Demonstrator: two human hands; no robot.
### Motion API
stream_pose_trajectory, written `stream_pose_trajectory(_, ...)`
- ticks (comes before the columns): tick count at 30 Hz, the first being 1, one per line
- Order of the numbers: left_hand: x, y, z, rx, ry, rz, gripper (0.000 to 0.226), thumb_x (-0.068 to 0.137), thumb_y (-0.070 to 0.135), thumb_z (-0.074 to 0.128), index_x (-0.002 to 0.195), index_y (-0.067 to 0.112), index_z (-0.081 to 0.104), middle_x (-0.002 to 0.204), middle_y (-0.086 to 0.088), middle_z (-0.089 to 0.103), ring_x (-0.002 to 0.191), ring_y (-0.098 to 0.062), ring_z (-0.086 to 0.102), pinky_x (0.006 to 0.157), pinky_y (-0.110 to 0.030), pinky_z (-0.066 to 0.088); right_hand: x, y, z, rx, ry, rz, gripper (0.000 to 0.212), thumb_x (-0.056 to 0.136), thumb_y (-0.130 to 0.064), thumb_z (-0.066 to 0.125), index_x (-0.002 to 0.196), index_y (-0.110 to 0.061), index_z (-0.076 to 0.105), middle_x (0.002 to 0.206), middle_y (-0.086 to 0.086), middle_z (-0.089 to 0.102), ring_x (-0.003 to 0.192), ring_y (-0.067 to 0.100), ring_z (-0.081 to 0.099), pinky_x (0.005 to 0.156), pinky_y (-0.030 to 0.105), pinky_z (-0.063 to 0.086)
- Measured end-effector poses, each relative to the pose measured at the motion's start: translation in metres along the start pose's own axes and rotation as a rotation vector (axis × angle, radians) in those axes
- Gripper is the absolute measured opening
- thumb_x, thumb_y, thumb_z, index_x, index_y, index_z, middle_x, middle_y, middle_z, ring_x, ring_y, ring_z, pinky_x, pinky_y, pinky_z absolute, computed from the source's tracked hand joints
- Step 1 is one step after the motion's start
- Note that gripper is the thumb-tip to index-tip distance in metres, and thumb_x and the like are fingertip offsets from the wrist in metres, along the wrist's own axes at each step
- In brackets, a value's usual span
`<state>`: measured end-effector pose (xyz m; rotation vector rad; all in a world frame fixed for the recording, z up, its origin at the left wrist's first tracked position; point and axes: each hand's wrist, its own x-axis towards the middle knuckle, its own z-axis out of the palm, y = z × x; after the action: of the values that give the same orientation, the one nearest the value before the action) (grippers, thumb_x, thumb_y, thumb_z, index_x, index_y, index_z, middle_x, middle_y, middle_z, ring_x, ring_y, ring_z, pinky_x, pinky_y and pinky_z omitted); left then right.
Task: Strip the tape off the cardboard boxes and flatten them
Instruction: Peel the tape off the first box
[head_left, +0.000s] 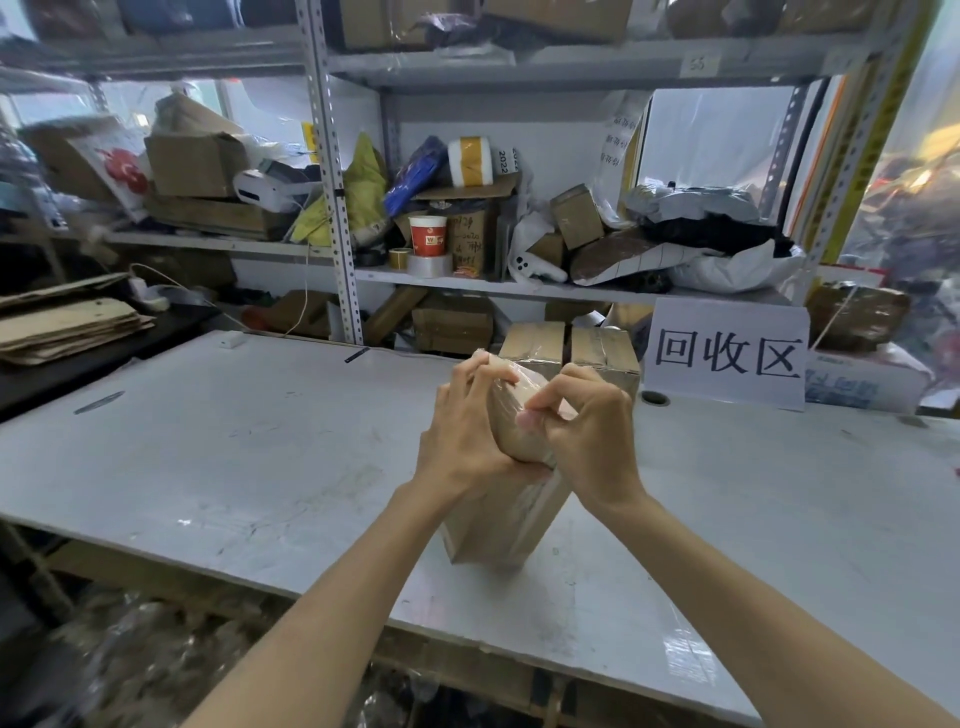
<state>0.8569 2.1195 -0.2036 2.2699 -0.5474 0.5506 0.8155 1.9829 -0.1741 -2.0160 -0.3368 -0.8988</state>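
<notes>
A small taped cardboard box (498, 525) stands on end on the white table (234, 447), tilted a little. My left hand (462, 431) grips its upper left side, fingers curled over the top. My right hand (582, 426) pinches at the clear tape on the box's top right face. Behind it, two more taped boxes (571, 345) sit side by side at the back of the table.
A white paper sign (727, 353) with black characters leans at the back right. Flattened cardboard (67, 322) is stacked on a dark surface at the left. Metal shelves (337, 208) packed with boxes, bags, tape rolls and a cup rise behind the table.
</notes>
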Motion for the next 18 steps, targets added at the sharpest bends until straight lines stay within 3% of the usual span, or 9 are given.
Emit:
stream_pose_trajectory(2,-0.001,0.003,0.004,-0.015,0.007,0.000,0.090,0.037,0.072,0.073,0.115,0.050,0.036,0.137,0.022,0.025,0.114,-0.015,0.037,0.070,-0.031,0.047,0.000,0.002,-0.003,0.026,0.008,0.015,0.018,0.065,0.006,0.079,0.066,-0.010,0.070,0.071,-0.005,0.060,0.073,0.005,0.054,0.064,0.016,0.044)
stream_pose_trajectory(4,-0.002,0.002,0.005,-0.035,0.000,-0.007,0.097,0.037,0.072,0.074,0.122,0.051,0.033,0.141,0.017,0.022,0.121,-0.020,0.033,0.087,-0.045,0.050,0.001,0.004,-0.008,0.118,-0.016,0.106,0.022,0.067,0.010,0.075,0.066,-0.011,0.068,0.072,0.000,0.063,0.074,0.014,0.060,0.067,0.026,0.052)
stream_pose_trajectory(7,-0.004,-0.005,0.003,-0.010,-0.020,-0.088,0.132,0.035,0.076,0.076,0.146,0.048,0.009,0.153,0.006,0.008,0.136,-0.027,0.022,0.113,-0.054,0.030,0.004,0.009,-0.020,0.288,-0.087,0.240,0.024,0.070,0.017,0.069,0.067,-0.006,0.065,0.069,0.005,0.064,0.070,0.019,0.065,0.066,0.031,0.055)
stream_pose_trajectory(9,-0.003,-0.007,0.002,0.023,-0.029,-0.120,0.141,0.037,0.076,0.078,0.150,0.042,0.000,0.151,0.003,0.015,0.131,-0.026,0.027,0.111,-0.055,0.033,0.004,0.013,-0.026,0.278,-0.113,0.267,0.018,0.072,0.013,0.072,0.071,-0.004,0.065,0.071,0.009,0.065,0.071,0.024,0.065,0.067,0.033,0.057)
stream_pose_trajectory(11,-0.002,-0.004,-0.001,0.078,0.017,-0.108,0.141,0.036,0.078,0.074,0.151,0.036,0.004,0.143,0.001,0.025,0.123,-0.022,0.031,0.107,-0.051,0.037,0.004,0.013,-0.026,0.158,-0.097,0.259,0.018,0.071,0.001,0.079,0.082,-0.007,0.066,0.076,0.007,0.067,0.075,0.024,0.066,0.071,0.034,0.058)
stream_pose_trajectory(14,0.003,-0.002,-0.005,0.201,0.105,-0.042,0.142,0.034,0.082,0.065,0.152,0.027,0.007,0.145,-0.003,0.026,0.127,-0.023,0.029,0.110,-0.045,0.029,0.009,0.010,-0.024,0.024,-0.091,0.255,0.053,0.069,-0.014,0.084,0.117,-0.017,0.063,0.088,0.000,0.066,0.084,0.014,0.064,0.077,0.025,0.055)
stream_pose_trajectory(15,0.003,-0.002,-0.006,0.220,0.120,-0.029,0.142,0.034,0.083,0.065,0.152,0.026,0.008,0.146,-0.003,0.026,0.129,-0.024,0.028,0.109,-0.044,0.028,0.011,0.008,-0.022,0.008,-0.104,0.239,0.049,0.070,-0.017,0.083,0.115,-0.016,0.065,0.087,-0.001,0.068,0.083,0.013,0.065,0.076,0.024,0.056)
stream_pose_trajectory(18,0.002,-0.003,-0.009,0.246,0.122,-0.024,0.142,0.035,0.083,0.065,0.152,0.027,0.008,0.146,-0.004,0.025,0.130,-0.024,0.027,0.109,-0.043,0.027,0.012,0.003,-0.014,-0.031,-0.070,0.154,0.015,0.071,-0.014,0.083,0.084,-0.013,0.076,0.075,-0.007,0.068,0.071,0.008,0.065,0.067,0.024,0.056)
